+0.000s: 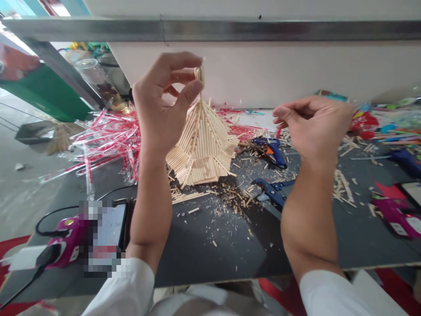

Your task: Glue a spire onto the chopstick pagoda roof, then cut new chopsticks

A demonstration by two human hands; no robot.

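Atop a ridged wooden roof (203, 142) — left hand (161, 103) pinches the spire (199, 75), right hand (317, 125) closed

- the air between the left hand (161, 98) and the right hand (317, 125) is open, with the pale panel (243, 72) behind it.
- below that gap, the stick model (204, 147) blocks a low pass on the left.
- the blue glue gun (279, 156) and blue-handled cutter (274, 193) obstruct the right.
- the tabletop's (226, 261) front strip offers passage.
- wrappers (108, 138) crowd the far left.

A pale panel (279, 72) backs the dark table (200, 254).
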